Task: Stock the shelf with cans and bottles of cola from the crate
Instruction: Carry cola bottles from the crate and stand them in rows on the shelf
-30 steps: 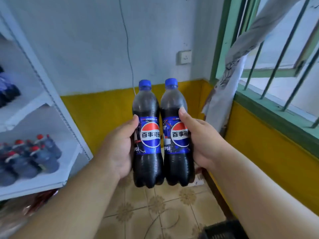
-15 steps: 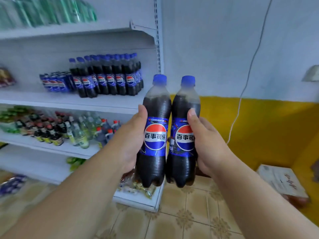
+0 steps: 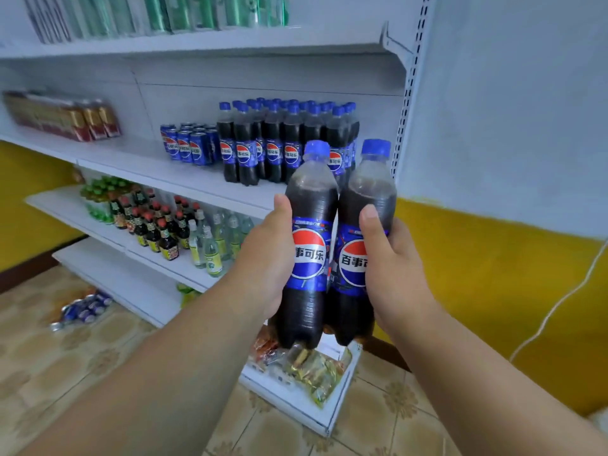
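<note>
Two cola bottles with blue caps and blue labels are held upright side by side in front of me. My left hand grips the left bottle around its label, and my right hand grips the right bottle the same way. Just beyond them the white middle shelf carries a block of several matching cola bottles at its right end, with several blue cola cans to their left. The crate is out of view.
Green bottles line the top shelf. Red and gold cans stand at the left of the middle shelf. Sauce and clear bottles fill the lower shelf. Snack packets lie on the bottom shelf. Loose blue cans lie on the tiled floor.
My view has swung left from the window corner to the shelving. Both held bottles have come closer to the cola row on the middle shelf. My grips are unchanged.
</note>
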